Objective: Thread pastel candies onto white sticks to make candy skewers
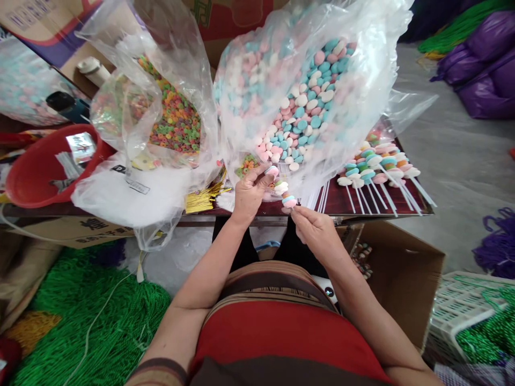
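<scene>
My right hand (316, 228) pinches the lower end of a candy skewer (288, 199), which is threaded with pink, blue and white marshmallow-like pieces and small coloured rings. My left hand (250, 192), near the skewer's upper end, has thumb and finger closed on a pink candy piece (272, 171). Just beyond my hands, an open clear bag (362, 107) holds many pink, white and blue candies (301, 124). Finished-looking candy skewers (376, 166) lie in a pile to the right, their white sticks pointing toward me.
Another clear bag (181, 37) holds colourful rings (177, 126). A red basin (24, 182) stands at the left, and gold twist ties (205, 199) lie near the table edge. Below right is an open cardboard box (406, 279); green strands (100, 305) cover the floor at left.
</scene>
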A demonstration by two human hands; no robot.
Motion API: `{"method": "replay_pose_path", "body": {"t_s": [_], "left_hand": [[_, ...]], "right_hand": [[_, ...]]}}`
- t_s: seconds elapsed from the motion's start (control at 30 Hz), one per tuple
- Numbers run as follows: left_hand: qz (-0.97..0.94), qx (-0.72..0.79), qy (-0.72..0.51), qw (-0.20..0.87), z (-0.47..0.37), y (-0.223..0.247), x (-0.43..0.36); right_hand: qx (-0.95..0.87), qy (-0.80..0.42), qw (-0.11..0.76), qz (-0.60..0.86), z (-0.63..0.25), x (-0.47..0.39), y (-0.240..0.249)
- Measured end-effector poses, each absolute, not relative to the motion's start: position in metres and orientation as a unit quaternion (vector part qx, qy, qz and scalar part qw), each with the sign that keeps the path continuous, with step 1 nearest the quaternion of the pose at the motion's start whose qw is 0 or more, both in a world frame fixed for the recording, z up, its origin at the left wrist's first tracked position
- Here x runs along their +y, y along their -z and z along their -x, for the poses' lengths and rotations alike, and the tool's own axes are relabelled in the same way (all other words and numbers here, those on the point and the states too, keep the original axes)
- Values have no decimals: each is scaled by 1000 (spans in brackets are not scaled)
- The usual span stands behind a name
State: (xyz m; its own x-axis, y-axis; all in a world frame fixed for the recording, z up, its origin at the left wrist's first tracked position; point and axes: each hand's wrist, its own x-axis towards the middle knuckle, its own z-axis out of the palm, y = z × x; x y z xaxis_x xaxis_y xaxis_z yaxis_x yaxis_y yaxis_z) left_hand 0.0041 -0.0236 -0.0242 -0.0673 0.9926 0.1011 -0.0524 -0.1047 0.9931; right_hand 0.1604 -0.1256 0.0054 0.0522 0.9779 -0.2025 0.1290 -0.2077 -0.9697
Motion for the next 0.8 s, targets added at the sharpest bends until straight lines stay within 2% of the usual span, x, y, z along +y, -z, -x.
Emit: {"method": "replay_pose_path", "body": {"t_s": [0.2,0.5,0.63,0.73,0.8], "left_hand": [[-601,476,-543,342,-2,18,-31],[-646,459,-519,320,1,28,-29],[-630,483,-529,300,8,32,-25],[-613,511,-529,289,13,30,-23],[-606,510,-520,320,14,28,-23]], "right_hand": [[-418,-563,421,575,-156,-126,-18],[-387,-604,419,557,-148,-117,-9],[-488,-491,408,595,-145,-112,6],[-568,-344,365,652,-149,-111,14],[-589,-276,330,684,-150,-112,17]]}}
